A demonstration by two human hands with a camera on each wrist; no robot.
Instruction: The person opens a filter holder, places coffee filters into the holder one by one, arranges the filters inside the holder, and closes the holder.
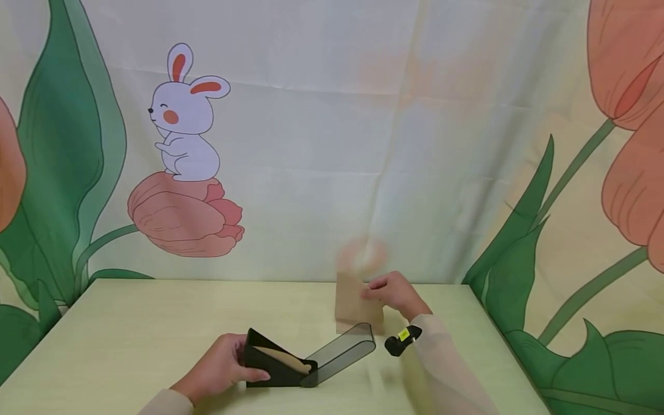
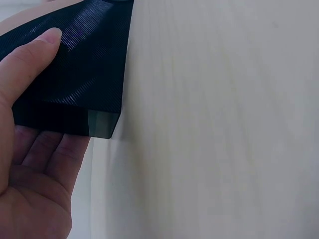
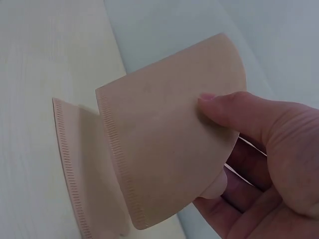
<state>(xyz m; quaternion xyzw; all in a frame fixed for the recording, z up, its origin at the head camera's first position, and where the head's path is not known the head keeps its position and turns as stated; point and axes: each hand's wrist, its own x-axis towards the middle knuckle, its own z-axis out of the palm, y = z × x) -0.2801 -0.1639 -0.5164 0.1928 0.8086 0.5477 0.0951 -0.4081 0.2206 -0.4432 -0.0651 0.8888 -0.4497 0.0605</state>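
Observation:
My left hand (image 1: 223, 366) grips a black coffee filter holder (image 1: 275, 369) at its left end, thumb along the near side and fingers underneath. The holder's clear smoky lid (image 1: 342, 353) is swung open to the right. Inside the holder shows the edge of brown filter paper (image 1: 282, 358). Beyond the lid, my right hand (image 1: 396, 295) pinches a brown paper coffee filter (image 3: 169, 119) between thumb and fingers, its crimped edge facing left in the right wrist view. Under it, a second brown filter (image 3: 89, 169) lies on the table, partly hidden by the held one.
The pale wooden table (image 1: 155, 317) ends at a hanging cloth (image 1: 301, 202) printed with a rabbit and tulips, close behind my right hand. A black wrist camera (image 1: 402, 340) with a yellow label sits by my right sleeve, just right of the lid.

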